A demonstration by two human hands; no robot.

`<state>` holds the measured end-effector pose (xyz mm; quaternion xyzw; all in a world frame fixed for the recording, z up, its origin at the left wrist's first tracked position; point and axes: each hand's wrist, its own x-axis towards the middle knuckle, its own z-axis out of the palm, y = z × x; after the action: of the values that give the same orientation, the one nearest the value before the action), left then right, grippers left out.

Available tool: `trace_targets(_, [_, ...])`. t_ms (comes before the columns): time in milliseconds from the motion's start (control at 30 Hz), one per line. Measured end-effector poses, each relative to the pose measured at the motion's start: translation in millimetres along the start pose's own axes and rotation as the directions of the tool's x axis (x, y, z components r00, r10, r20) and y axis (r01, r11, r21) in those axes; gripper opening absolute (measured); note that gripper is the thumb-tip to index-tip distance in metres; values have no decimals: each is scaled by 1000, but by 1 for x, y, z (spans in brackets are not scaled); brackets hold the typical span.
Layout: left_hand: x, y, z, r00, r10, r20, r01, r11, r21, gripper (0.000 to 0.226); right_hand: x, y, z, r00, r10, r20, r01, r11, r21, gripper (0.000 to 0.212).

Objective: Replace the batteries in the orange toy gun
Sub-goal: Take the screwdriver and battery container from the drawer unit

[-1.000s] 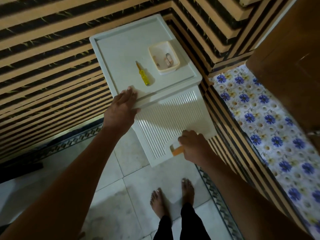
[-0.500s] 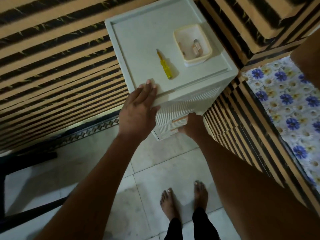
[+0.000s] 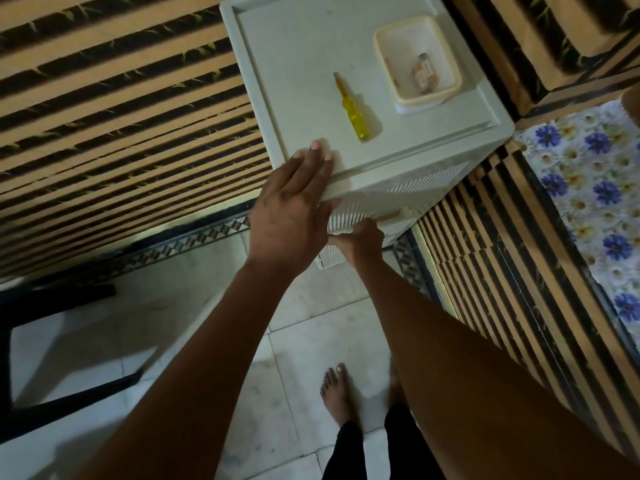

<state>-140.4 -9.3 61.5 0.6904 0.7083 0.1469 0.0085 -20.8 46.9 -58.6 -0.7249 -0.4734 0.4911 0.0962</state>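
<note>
Fingers of the left hand (image 3: 294,206) lie flat, bracing the white ribbed plastic drawer cabinet (image 3: 408,168); the right hand (image 3: 360,242) grips its drawer front.

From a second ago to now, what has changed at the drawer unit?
The pulled-out drawer has gone back almost flush into the drawer unit, with the right hand at its front throughout. The left hand stays flat on the top edge; screwdriver and tray unmoved.

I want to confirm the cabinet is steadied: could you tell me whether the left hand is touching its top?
Touching: the head view shows the left hand lying flat on the cabinet top.
</note>
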Motion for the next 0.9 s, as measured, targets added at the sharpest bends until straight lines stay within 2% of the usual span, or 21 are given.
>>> trace_targets(67, [0,1,1,1000,-7,5,7,1000,-19,62,-5,8,-10,998,-62,14,62,998,-21,73])
trace_targets(133, [0,3,-1,999,-23,26,24,999,-45,63,-13,14,-26,996,-93,0,93,994,63,52])
trace_targets(233, [1,10,-9,994,-83,67,90,991,-104,61,-31,14,-59,984,-156,-88,168,975,147,28])
trace_targets(333, [9,23,-22,985,-145,99,160,972,-170,52,-54,4,-100,956,-205,-209,247,948,199,18])
trace_targets(467, [32,40,-43,945,-264,193,305,924,-229,47,-73,-15,-147,864,-323,-386,397,909,129,13])
trace_targets(567, [55,50,-53,924,-329,196,377,871,-314,39,-74,-32,-172,817,-383,-432,470,876,112,14])
trace_targets(667, [80,61,-54,893,-396,214,447,839,-312,34,-66,-54,-190,777,-424,-466,523,846,102,11])
trace_targets(733, [96,65,-53,859,-464,218,512,794,-327,34,-58,-72,-199,776,-438,-454,533,840,101,13])
trace_targets(900, [130,69,-43,765,-598,238,643,692,-328,43,-20,-112,-213,822,-421,-384,487,869,89,39])
